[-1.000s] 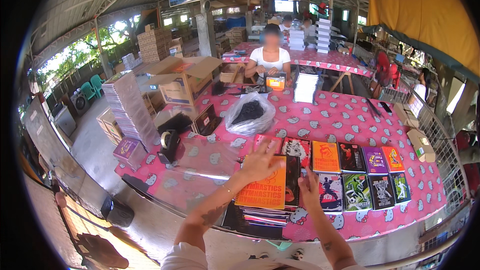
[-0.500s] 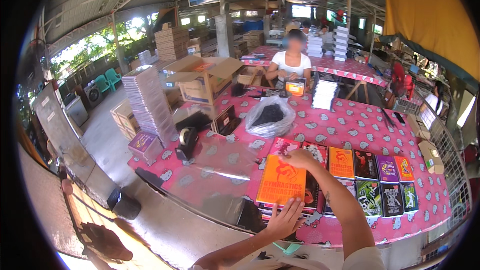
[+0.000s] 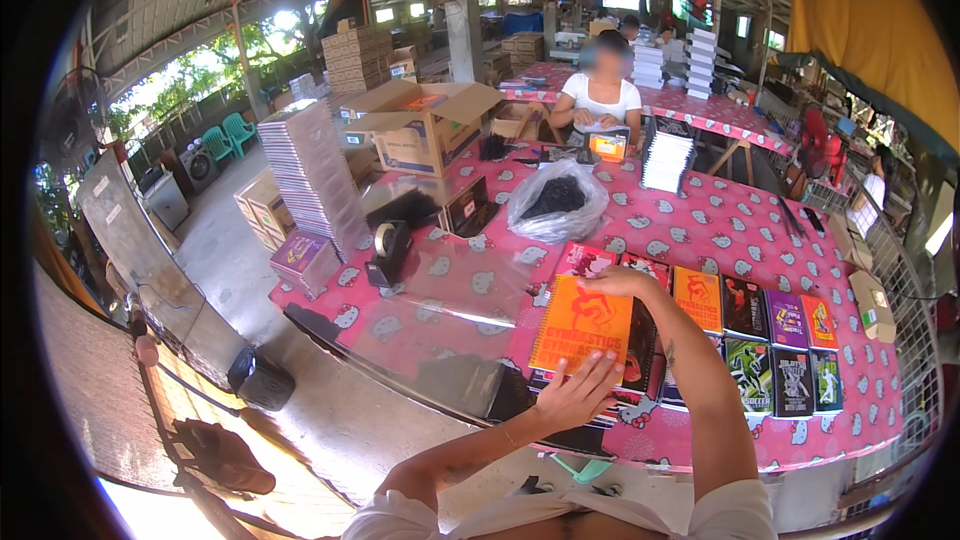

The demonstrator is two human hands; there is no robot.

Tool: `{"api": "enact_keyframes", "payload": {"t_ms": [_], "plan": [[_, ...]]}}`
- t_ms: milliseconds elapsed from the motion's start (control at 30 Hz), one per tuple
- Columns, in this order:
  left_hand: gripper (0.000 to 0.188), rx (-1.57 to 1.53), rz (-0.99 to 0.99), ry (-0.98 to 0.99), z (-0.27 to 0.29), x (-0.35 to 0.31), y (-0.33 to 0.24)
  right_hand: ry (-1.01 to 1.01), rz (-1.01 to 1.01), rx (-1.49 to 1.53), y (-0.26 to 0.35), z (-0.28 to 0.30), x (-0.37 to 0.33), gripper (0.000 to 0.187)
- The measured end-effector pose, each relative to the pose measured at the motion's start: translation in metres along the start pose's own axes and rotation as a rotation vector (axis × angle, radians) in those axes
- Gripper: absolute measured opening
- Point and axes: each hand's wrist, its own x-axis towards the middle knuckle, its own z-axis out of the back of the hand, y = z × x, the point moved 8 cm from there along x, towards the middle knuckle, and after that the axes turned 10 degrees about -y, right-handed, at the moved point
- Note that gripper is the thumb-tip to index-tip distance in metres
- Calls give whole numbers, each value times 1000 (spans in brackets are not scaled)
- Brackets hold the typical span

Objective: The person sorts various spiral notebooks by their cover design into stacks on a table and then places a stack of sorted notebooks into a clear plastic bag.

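An orange spiral notebook (image 3: pixel 583 325) with a red gymnast figure lies in front of me, on top of other notebooks. My left hand (image 3: pixel 580 390) rests on its lower edge, fingers stretched over the cover. My right hand (image 3: pixel 620 282) is bent over its upper right corner with the fingers curled against the edge, and its fingertips are partly hidden. Behind it lies a pink-red notebook (image 3: pixel 585 260). To the right of my right forearm, notebooks with sports covers stand in two rows of stacks, among them another orange one (image 3: pixel 697 295) and a green soccer one (image 3: pixel 749 377).
Clear plastic sheeting (image 3: pixel 430 330), a black tape dispenser (image 3: pixel 388 252) and a plastic bag with black contents (image 3: pixel 556 202) lie on the pink table. A tall notebook stack (image 3: pixel 312 180) and an open carton (image 3: pixel 412 145) stand left. A person (image 3: pixel 600 95) sits across the table.
The whole view has shifted slightly. My left hand has slid a little farther up the orange notebook's cover. My right hand stays at its upper edge.
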Motion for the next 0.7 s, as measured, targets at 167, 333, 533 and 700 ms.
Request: {"api": "enact_keyframes", "payload": {"t_ms": [167, 333, 533, 700], "plan": [[66, -80, 41, 80, -9, 3, -2, 37, -18, 32, 13, 13, -16, 92], [61, -349, 309, -71, 58, 44, 62, -837, -158, 362, -41, 75, -93, 81], [65, -1357, 1514, 43, -101, -38, 159, -735, -334, 1454, -50, -54, -154, 83], [61, -1619, 1585, 315, -123, -19, 117, -732, -111, 1066, -53, -57, -128, 88]]}}
